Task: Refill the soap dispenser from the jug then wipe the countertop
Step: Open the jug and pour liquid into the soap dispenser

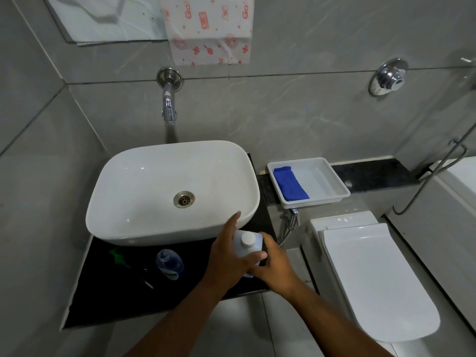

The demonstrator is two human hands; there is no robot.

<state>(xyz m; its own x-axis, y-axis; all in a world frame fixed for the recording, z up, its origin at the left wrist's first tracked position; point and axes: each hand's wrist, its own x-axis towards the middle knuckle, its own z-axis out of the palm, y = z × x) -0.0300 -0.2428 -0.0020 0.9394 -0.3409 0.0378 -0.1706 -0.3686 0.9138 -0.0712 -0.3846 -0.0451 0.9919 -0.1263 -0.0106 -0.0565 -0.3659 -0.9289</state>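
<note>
On the left of your black countertop (108,292) lies a green pump head (118,256). Right of it stands the open soap dispenser (170,264), near the white basin (144,181). Further right, your left hand (229,256) wraps the jug (247,244) (its white cap is on), thumb across the front, forefinger stretched toward the basin. Your right hand (275,269) grips the jug's other side with curled fingers. At the far right, a blue cloth (289,184) lies in a white tray (332,176), beside the toilet (373,279).
</note>
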